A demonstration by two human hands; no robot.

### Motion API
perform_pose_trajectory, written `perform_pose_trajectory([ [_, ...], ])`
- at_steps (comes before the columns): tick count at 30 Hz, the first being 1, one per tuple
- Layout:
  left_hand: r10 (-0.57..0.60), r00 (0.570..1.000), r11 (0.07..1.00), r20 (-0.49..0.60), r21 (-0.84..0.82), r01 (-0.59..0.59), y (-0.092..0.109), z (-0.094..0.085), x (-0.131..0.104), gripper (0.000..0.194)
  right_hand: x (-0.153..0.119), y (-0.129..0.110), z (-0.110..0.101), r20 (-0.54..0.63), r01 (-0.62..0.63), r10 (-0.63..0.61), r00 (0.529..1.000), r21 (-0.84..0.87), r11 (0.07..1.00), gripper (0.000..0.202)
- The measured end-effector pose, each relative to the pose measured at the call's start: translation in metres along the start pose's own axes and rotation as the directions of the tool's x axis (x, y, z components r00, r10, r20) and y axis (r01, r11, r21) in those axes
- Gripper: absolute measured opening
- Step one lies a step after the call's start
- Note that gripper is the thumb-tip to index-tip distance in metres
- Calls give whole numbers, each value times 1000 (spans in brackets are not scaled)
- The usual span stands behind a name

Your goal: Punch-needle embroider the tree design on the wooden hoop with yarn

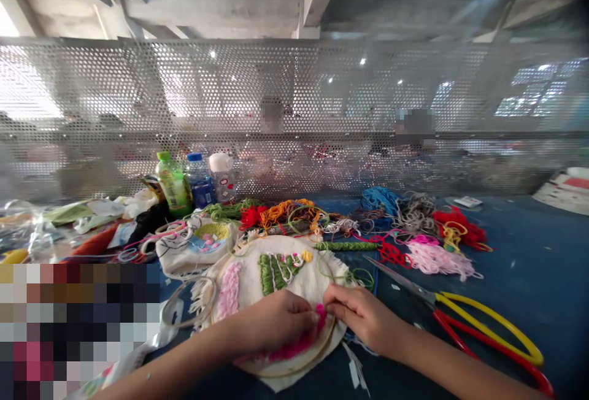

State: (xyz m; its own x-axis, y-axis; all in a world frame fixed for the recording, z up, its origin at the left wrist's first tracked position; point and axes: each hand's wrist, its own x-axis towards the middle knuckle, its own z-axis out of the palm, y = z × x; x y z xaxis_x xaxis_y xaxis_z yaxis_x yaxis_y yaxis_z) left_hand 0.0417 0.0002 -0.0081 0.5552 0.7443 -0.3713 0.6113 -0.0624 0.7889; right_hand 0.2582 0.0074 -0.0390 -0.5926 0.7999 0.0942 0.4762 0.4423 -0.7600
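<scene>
A round embroidery hoop with cream cloth lies in front of me. Stitched on the cloth are a green tree shape, a pale pink strip and a magenta yarn band along the lower edge. My left hand rests over the lower part of the cloth, fingertips pinched at the end of the magenta yarn. Just right of it, my right hand is closed in a pinch at the hoop's right side. Whatever its fingertips hold is too small to make out.
Large scissors with red and yellow handles lie at right, blades partly open. Yarn bundles line the back, pink yarn among them. Bottles stand by the perforated metal screen. A second embroidered piece sits left.
</scene>
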Motion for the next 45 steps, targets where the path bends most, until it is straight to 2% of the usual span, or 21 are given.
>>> perform_pose_trajectory([
  [5,22,1000,999,-4,26,-22,1,1,0,37,0,2,1,13,-12,12,1000,-3,1000,22],
  [11,84,989,995,-125,66,-76,5,2,-2,36,-2,-8,-5,41,14,-17,999,67,998,20],
  [17,106,990,991,-92,97,-97,3,1,-3,37,-2,-10,-25,235,-147,77,969,297,944,27],
  [21,123,989,987,-84,118,-113,0,2,-1,38,-1,-4,-31,376,-237,101,921,335,912,26],
  [24,141,985,979,-95,165,-124,1,2,-2,37,0,-3,-32,425,-302,143,894,335,892,29],
  [26,170,981,966,-90,214,-148,2,1,-4,37,0,-2,-31,422,-305,144,895,344,888,30],
  [33,251,967,917,-45,331,-223,8,0,-10,32,1,1,-22,318,-166,47,947,358,919,25],
  [39,288,957,833,-39,502,-230,8,2,-7,30,5,3,-19,323,-148,44,945,307,940,15],
  [45,327,945,776,-16,575,-259,5,2,-6,35,6,-2,-21,333,-145,47,942,275,950,12],
])
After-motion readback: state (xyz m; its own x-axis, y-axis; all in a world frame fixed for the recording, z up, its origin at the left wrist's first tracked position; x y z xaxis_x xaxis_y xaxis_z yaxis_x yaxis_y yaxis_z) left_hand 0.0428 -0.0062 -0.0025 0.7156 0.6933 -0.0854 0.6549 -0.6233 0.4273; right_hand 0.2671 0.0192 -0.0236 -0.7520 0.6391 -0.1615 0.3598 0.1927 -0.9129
